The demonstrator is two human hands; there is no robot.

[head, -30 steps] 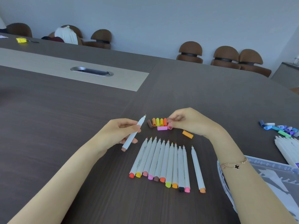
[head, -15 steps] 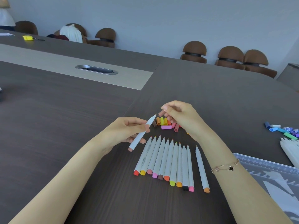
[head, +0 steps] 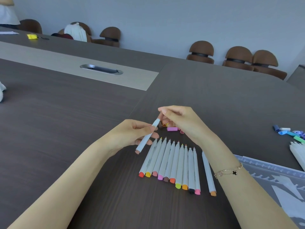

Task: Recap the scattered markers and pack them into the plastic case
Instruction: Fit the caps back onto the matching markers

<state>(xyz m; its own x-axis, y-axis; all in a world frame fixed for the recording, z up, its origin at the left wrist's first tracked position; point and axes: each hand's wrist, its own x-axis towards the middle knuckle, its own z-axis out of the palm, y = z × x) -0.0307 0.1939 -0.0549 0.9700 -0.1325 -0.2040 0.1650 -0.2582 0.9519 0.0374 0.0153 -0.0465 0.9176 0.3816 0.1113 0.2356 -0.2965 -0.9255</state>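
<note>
My left hand (head: 132, 134) grips a white marker (head: 146, 139) and holds it tilted above the table, its pale pink end down. My right hand (head: 178, 119) has curled fingers that pinch a pale cap (head: 157, 121) at the marker's upper tip; most of the cap is hidden. Several uncapped white markers (head: 175, 162) with coloured ends lie side by side in a row below my hands. Loose warm-coloured caps (head: 172, 129) lie behind the row, partly under my right hand. The clear plastic case (head: 272, 172) lies open at the lower right.
Blue, green and purple caps (head: 288, 132) and more white markers (head: 297, 154) lie at the right edge. A metal cable hatch (head: 101, 69) is set in the table's light centre strip. Brown chairs (head: 201, 52) line the far side.
My right hand lifted off the cap pile and came to the tip of the marker in my left hand. The left hand raised the marker slightly toward it.
</note>
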